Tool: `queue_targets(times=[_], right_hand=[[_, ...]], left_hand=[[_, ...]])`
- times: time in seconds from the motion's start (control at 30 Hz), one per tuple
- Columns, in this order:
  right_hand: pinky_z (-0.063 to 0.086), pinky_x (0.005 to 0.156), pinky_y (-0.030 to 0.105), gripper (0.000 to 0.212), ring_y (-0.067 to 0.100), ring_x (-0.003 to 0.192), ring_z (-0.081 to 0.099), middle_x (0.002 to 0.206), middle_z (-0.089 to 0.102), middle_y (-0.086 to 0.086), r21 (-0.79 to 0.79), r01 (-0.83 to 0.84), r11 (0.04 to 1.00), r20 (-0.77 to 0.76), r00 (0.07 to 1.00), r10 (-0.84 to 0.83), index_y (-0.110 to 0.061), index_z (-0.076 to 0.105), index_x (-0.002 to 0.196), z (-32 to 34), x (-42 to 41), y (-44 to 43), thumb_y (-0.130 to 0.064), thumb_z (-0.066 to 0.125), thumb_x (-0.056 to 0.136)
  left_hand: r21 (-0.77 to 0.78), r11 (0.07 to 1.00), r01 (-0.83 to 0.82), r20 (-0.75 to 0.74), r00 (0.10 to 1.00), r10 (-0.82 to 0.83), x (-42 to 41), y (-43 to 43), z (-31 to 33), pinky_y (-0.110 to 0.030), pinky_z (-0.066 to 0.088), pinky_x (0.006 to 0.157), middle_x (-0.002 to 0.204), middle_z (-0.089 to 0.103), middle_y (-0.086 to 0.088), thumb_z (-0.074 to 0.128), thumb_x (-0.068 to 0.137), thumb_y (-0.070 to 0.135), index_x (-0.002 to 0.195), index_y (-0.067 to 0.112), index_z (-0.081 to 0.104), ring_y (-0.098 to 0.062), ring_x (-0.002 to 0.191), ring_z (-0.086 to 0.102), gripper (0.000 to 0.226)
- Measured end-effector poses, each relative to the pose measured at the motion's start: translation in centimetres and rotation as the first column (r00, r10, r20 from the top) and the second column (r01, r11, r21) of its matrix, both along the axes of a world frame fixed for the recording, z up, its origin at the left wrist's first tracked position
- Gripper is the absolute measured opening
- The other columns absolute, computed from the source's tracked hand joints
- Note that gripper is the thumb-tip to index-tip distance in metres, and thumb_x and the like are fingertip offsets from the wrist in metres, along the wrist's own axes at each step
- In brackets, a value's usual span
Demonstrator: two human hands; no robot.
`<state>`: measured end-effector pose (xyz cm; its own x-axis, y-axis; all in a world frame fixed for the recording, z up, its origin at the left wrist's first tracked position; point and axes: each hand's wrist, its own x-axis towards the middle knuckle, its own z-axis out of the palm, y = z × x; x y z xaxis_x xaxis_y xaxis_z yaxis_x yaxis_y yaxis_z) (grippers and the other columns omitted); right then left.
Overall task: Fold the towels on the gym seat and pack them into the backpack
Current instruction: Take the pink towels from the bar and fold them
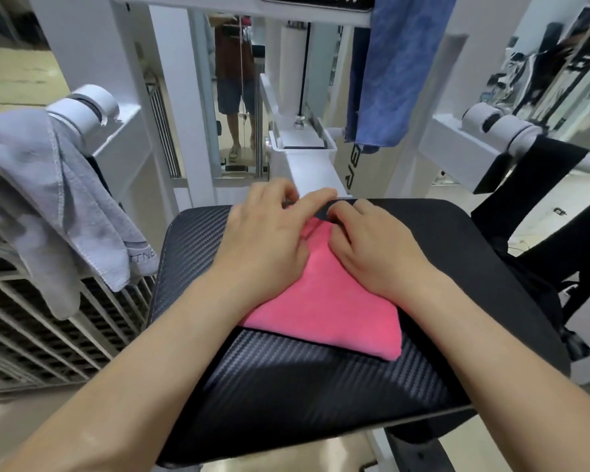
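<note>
— three towels logged?
— yes. pink towel [324,301] folded, centre of seat [286,379]; grey towel [48,206] draped beyond the seat's left edge; blue towel [395,73] hanging past its far edge.
— hands?
— right hand [372,250] pinches the pink towel's far corner. left hand [263,240] rests on it, fingers bent; grip cannot be told.
</note>
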<state>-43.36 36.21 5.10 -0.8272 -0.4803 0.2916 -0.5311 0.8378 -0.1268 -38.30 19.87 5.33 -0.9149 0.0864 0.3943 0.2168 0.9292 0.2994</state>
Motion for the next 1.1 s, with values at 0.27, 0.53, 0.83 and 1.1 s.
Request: queue_targets(times=[0.27, 0.53, 0.83, 1.1], right_hand=[[0.054, 0.076, 0.037, 0.042, 0.018, 0.081, 0.065, 0.087, 0.07, -0.001, -0.015, -0.058, 0.998, 0.467, 0.882, 0.058, -0.02, 0.066, 0.09, 4.3, -0.3, 1.7, -0.061, 0.056, 0.084], [0.05, 0.093, 0.043, 0.036, 0.027, 0.093, 0.063, 0.1, 0.067, 0.014, -0.834, 0.418, 0.359, 0.488, 0.258, 0.834, -0.006, 0.069, 0.106, 0.9, 3.0, 12.9, -0.021, 0.075, 0.074], [0.045, 0.056, 0.026, 0.041, 0.013, 0.06, 0.053, 0.07, 0.056, 0.0, -0.821, 0.2, 0.534, 0.434, 0.827, 0.358, -0.034, 0.047, 0.101, -2.6, 8.4, 26.4, -0.03, 0.079, 0.075], [0.052, 0.085, 0.026, 0.093, 0.005, 0.108, 0.055, 0.121, 0.052, -0.016, -0.547, 0.153, 0.823, 0.71, 0.605, 0.36, -0.045, 0.04, 0.135, -6.2, 15.5, 32.7, -0.066, 0.08, 0.054]], left_hand=[[0.336, 0.939, -0.074, 0.33, 0.943, -0.044, 0.8, 0.2, 1.3, -0.026, 0.051, 0.074, 0.091, 0.069, 0.015, 0.068, 0.074, 0.029, 0.1, 0.032, 0.069, -0.004, 0.085, 0.063, 0.026], [0.855, 0.493, -0.159, 0.256, 0.957, -0.135, 6.6, 9.1, 0.5, -0.034, 0.055, 0.08, 0.102, 0.073, 0.002, 0.081, 0.069, 0.046, 0.125, 0.034, 0.051, -0.013, 0.088, 0.071, 0.064], [0.883, 0.463, 0.076, 0.1, 0.934, -0.344, 10.1, 22.0, -0.3, -0.016, 0.048, 0.074, 0.091, 0.074, 0.008, 0.059, 0.088, -0.005, 0.091, 0.026, 0.076, -0.006, 0.085, 0.066, 0.036], [0.765, 0.645, 0.01, 0.363, 0.82, -0.443, 12.5, 30.4, -4.9, -0.028, 0.045, 0.102, 0.126, 0.058, 0.016, 0.047, 0.078, 0.015, 0.114, 0.038, 0.067, 0.004, 0.121, 0.051, 0.047]])
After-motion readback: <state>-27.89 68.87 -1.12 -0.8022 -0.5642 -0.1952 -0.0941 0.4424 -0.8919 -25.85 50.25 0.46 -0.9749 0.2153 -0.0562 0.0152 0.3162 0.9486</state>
